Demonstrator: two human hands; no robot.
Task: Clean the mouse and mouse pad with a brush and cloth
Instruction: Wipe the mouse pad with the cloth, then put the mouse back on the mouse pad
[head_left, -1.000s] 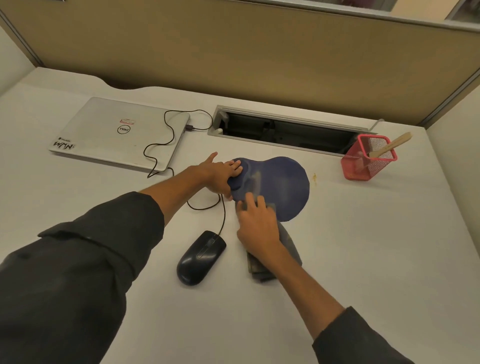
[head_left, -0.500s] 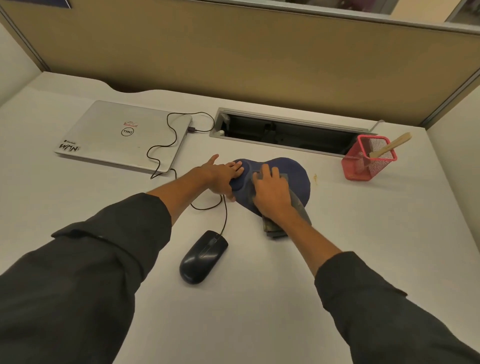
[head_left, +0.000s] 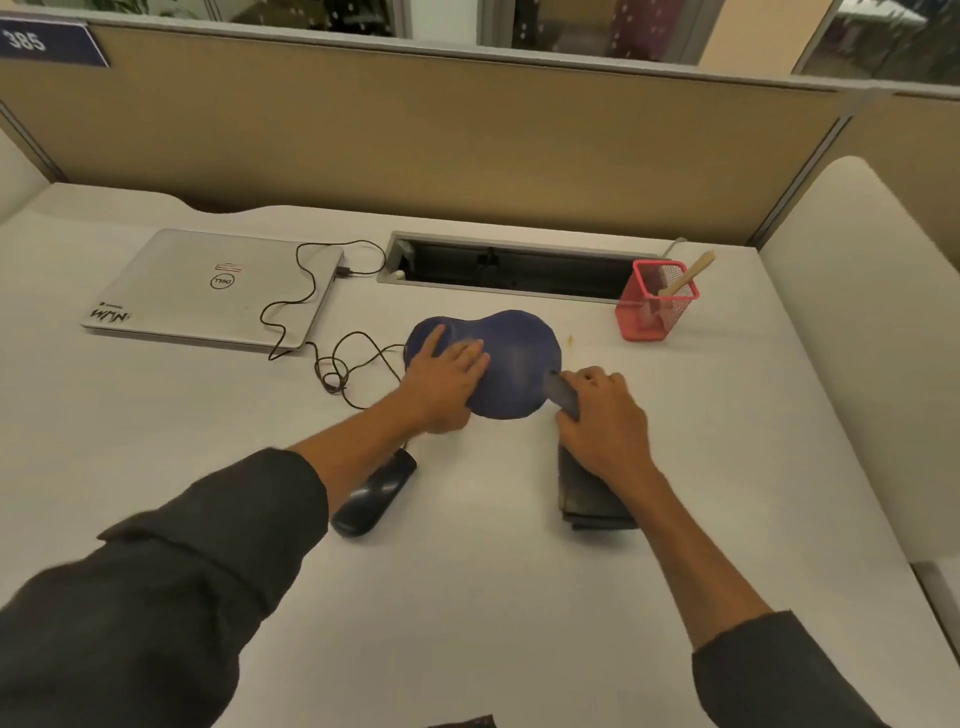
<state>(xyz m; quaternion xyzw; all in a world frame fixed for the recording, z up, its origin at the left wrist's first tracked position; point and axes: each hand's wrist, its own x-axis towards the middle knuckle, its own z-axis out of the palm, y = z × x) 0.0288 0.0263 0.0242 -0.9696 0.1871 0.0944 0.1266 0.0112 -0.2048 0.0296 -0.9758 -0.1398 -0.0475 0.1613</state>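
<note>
While our left hand (head_left: 447, 382) lies spread flat on the blue mouse pad (head_left: 511, 364), our right hand (head_left: 605, 421) presses the folded grey cloth (head_left: 589, 499) just beside its right edge. Pad's long axis runs left-right. Behind, a red mesh holder (head_left: 654, 306) contains the wooden-handled brush (head_left: 685, 278).

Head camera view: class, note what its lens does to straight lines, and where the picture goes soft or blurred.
Head view: the wide lens bows the partition top and desk edges; indoor light is warm and dim, with soft shadows; the left hand on the mouse pad is slightly smeared; the right hand and cloth look soft, and so do the near sleeves.
</note>
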